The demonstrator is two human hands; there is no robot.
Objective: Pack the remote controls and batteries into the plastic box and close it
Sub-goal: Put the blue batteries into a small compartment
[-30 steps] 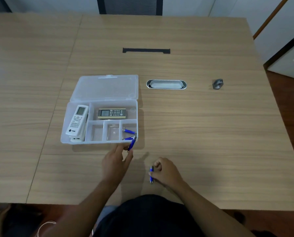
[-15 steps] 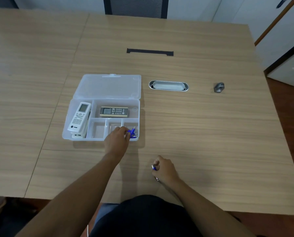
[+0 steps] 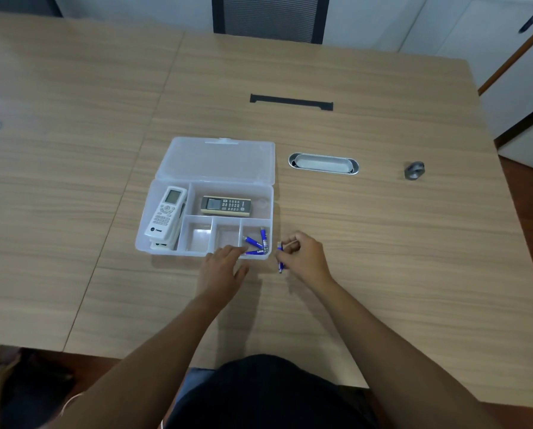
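A clear plastic box (image 3: pixel 153 252) lies open on the wooden table, its lid (image 3: pixel 218 159) flat behind it. White remotes (image 3: pixel 166 216) are stacked in the left compartment and a dark remote (image 3: pixel 226 206) lies in the back one. Three blue batteries (image 3: pixel 256 242) rest in the front right compartment. My left hand (image 3: pixel 223 270) is at the box's front edge, fingers apart, fingertips by that compartment, holding nothing. Just right of the box, my right hand (image 3: pixel 303 258) grips a blue battery (image 3: pixel 280 264) upright.
A metal cable grommet (image 3: pixel 323 163) is set in the table right of the lid. A small grey object (image 3: pixel 414 170) sits further right. A black slot (image 3: pixel 291 102) lies behind, and a chair (image 3: pixel 271 17) stands beyond the far edge.
My left hand dropped its battery into the front right compartment and drew back to the box's front edge. My right hand lifted its battery from near the table edge up beside the box.
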